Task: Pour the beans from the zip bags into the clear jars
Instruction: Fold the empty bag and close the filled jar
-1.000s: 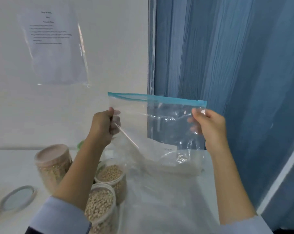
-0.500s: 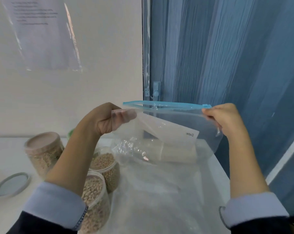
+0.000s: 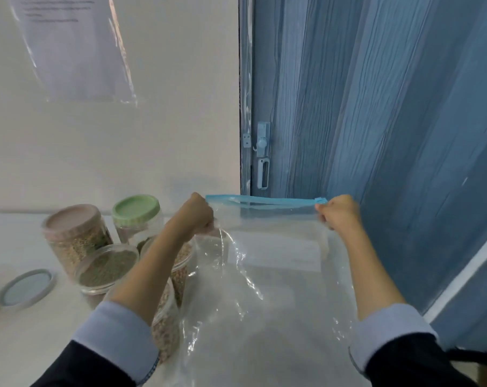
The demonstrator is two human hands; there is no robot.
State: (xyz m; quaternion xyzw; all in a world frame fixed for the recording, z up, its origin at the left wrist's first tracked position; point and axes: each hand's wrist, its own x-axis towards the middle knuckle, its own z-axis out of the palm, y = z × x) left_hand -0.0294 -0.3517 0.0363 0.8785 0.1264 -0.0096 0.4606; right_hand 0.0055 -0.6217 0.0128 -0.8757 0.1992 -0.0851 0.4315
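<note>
Bare white tabletop (image 3: 27, 339) free at lower left, jars (image 3: 77, 241) crowded left of centre, loose lid (image 3: 26, 287) at left edge, zip bag (image 3: 264, 289) filling lower centre, blue folding door (image 3: 376, 107) closing the right, perhaps touching the table.

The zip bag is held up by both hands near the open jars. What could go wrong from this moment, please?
1. The zip bag is limp and hangs against the open jars. Moving it could tip the nearest open jar of beans, which has no lid.
2. The left hand and right hand grip only the top corners, so the thin plastic could slip.
3. The left forearm crosses above the jars and could knock one.
</note>
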